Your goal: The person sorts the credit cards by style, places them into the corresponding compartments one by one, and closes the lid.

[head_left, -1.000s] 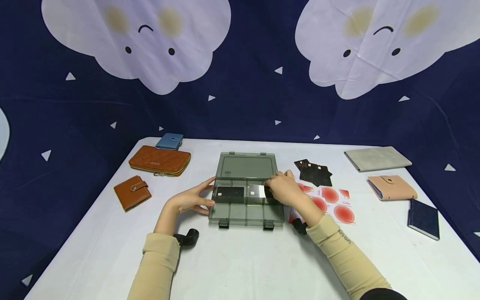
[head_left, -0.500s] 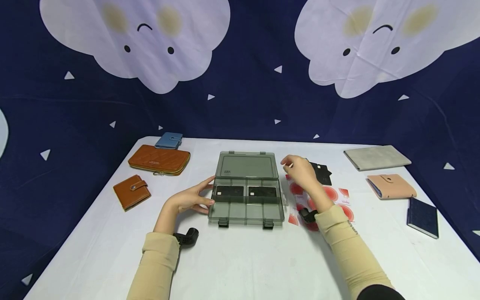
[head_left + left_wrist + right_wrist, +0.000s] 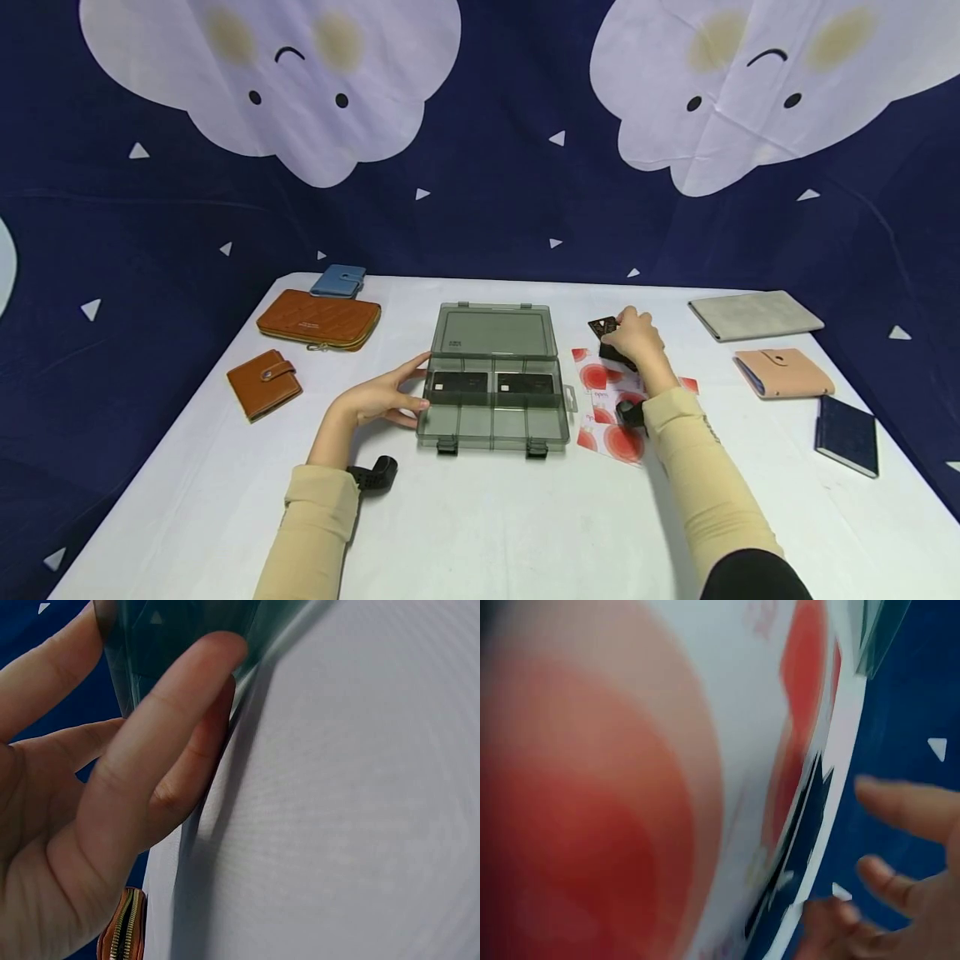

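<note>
A clear grey-green compartment box (image 3: 454, 432) with its lid laid back sits mid-table. Two black chip cards (image 3: 461, 383) lie side by side in its back compartments. My left hand (image 3: 382, 400) rests against the box's left side, thumb at the rim. In the left wrist view its fingers (image 3: 161, 727) look fairly straight along the wall. My right hand (image 3: 637, 337) is over a small pile of black cards (image 3: 617, 355), partly covering them. One patterned dark card (image 3: 600, 327) shows past its fingertips. In the right wrist view the fingers (image 3: 907, 806) are spread and blurred, with nothing visible between them.
Red-and-white printed sheets (image 3: 592, 375) lie under my right forearm. At left are a brown zip wallet (image 3: 318, 319), blue wallet (image 3: 339, 282) and brown snap wallet (image 3: 264, 386). At right are a grey wallet (image 3: 753, 317), peach card holder (image 3: 783, 374) and navy notebook (image 3: 846, 436).
My right hand has left the box's right back compartment and moved right to the card pile. A black card now lies uncovered in that compartment. The left hand has stayed at the box's side.
</note>
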Tool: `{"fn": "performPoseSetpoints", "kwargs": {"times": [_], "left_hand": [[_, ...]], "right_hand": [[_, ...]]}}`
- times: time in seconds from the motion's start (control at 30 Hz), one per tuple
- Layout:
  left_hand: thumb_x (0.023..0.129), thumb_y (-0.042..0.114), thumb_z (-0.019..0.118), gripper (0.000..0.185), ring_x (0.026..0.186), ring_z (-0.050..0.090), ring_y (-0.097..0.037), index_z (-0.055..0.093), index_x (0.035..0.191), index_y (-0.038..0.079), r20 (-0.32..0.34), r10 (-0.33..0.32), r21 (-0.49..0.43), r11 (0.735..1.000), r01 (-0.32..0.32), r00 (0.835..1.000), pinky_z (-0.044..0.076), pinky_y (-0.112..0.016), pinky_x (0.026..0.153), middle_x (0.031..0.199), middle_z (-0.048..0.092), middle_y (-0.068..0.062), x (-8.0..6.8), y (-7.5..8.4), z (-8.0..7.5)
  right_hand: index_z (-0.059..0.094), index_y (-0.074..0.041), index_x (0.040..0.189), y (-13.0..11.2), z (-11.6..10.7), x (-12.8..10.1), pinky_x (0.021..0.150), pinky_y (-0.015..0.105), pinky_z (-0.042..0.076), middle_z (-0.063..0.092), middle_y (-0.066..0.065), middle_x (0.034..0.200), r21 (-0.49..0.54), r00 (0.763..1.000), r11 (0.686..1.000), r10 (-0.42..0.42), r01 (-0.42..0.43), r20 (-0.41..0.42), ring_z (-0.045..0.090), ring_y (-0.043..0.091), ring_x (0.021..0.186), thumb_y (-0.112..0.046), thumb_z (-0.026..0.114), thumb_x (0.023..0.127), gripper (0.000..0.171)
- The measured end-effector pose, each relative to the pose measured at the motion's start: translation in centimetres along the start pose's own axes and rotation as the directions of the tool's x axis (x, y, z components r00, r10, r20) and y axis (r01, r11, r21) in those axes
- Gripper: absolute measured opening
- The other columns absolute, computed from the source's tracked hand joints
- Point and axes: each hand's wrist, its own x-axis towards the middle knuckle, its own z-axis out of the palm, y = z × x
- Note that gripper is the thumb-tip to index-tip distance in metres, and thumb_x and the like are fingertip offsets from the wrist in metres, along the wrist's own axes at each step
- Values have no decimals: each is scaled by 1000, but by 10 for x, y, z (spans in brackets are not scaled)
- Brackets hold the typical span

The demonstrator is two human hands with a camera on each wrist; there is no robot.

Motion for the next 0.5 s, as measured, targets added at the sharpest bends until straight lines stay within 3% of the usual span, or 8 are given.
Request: {"fn": "performPoseSetpoints", "kwargs": {"times": [0.1, 0.17, 0.4, 0.5], "left_hand": [[86, 1, 61, 91, 82, 58, -19, 0, 150, 24, 3, 2, -2, 1000, -2, 1000, 55, -37, 75, 152, 1, -19, 0, 0, 0], [86, 0, 61, 91, 82, 58, -19, 0, 150, 24, 2, 3, -3, 1000, -3, 1000, 55, -37, 75, 152, 1, -19, 0, -1, 0], [87, 0, 60, 90, 81, 58, -19, 1, 150, 24, 3, 5, -4, 1000, -5, 1000, 55, -37, 75, 152, 1, -19, 0, -1, 0], [87, 0, 60, 90, 81, 58, -18, 1, 150, 24, 0, 4, -3, 1000, -4, 1000, 55, -37, 74, 152, 1, -19, 0, 0, 1]], "right_hand": [[29, 9, 124, 2, -1, -2, 86, 59, 39, 34, 38, 121, -43, 988, 992, 123, -119, 90, 39, 52, 111, -34, 63, 81, 70], [23, 10, 129, 2, -3, -3, 89, 60, 38, 34, 40, 123, -66, 978, 986, 160, -152, 132, 37, 52, 114, -38, 65, 79, 80], [4, 16, 137, 7, -8, 4, 99, 57, 33, 30, 42, 131, -70, 958, 984, 176, -164, 227, 32, 52, 121, -36, 68, 78, 102], [12, 20, 135, 10, -10, 7, 100, 54, 35, 32, 40, 131, -61, 955, 987, 160, -150, 249, 35, 49, 120, -35, 69, 77, 98]]}}
